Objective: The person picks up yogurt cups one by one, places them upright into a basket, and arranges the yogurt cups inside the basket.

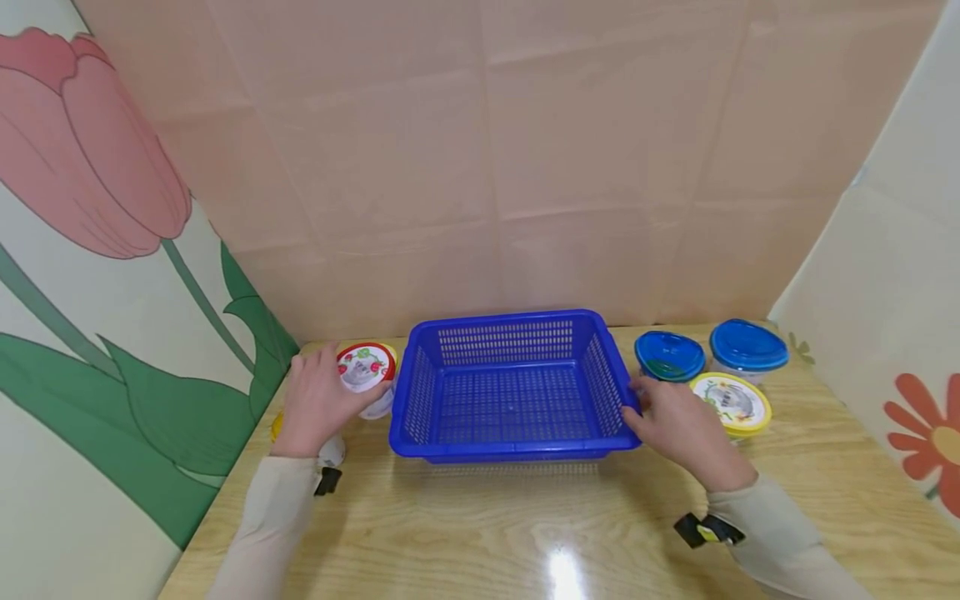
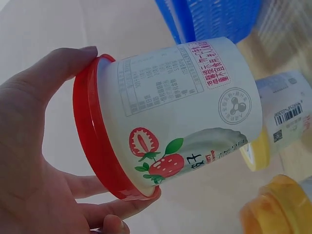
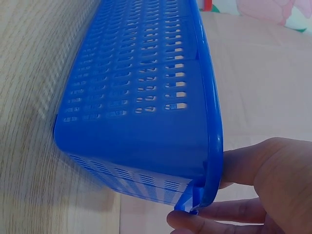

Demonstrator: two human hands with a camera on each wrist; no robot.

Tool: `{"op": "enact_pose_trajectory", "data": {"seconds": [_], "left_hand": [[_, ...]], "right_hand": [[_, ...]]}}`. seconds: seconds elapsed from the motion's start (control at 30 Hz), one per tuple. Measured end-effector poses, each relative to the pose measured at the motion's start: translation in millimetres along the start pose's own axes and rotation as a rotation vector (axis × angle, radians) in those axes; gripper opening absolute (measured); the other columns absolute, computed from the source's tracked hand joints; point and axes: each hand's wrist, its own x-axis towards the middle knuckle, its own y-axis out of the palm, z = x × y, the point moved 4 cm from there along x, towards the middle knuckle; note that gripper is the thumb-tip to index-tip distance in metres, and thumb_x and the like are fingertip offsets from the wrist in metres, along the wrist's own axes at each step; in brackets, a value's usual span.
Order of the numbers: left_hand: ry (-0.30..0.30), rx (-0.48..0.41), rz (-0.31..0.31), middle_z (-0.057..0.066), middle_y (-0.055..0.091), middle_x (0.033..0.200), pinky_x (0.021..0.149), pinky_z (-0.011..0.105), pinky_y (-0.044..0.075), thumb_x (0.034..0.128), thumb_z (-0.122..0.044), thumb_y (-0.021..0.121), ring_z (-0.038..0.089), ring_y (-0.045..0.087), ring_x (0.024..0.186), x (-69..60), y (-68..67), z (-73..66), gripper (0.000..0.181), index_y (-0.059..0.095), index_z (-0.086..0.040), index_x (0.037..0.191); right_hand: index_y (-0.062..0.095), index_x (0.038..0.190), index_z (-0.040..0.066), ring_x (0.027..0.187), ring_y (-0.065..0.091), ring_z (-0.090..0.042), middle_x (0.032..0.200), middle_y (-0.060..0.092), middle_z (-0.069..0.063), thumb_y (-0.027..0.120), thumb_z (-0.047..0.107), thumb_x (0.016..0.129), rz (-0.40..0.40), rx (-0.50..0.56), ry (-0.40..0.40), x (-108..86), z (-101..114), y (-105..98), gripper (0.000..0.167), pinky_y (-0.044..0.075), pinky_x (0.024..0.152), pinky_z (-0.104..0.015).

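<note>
A pale wooden counter (image 1: 495, 533) spreads before you, with a blue slotted basket (image 1: 517, 451) at its centre; holding that steady would likely stop it sliding. Your right hand (image 1: 678, 425) reaches forward, its fingers pinching the basket's right rim. Your left hand (image 1: 315, 404) reaches out to the other side, fingers gripping round the red lid (image 2: 95, 129) of a strawberry tub (image 2: 180, 109) just beside the basket's left end; squeezing evenly should keep the lid seated.
</note>
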Motion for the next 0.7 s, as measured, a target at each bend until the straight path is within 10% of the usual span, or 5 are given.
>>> {"op": "enact_pose_trajectory", "data": {"seconds": [0.7], "left_hand": [[0.03,-0.048,-0.073,0.024,0.061,0.109,0.076,0.045,0.039,0.0742,-0.066,0.074,0.037,0.045,0.096,17.8,-12.5,-17.4,0.097,0.049,0.004,0.137]], "right_hand": [[0.056,0.128,-0.011,0.065,0.062,-0.016,0.093,0.07,-0.02,0.07,0.025,0.092,0.006,0.035,-0.007,-2.4,-1.5,3.3,0.054,0.055,0.054,-0.03]]}}
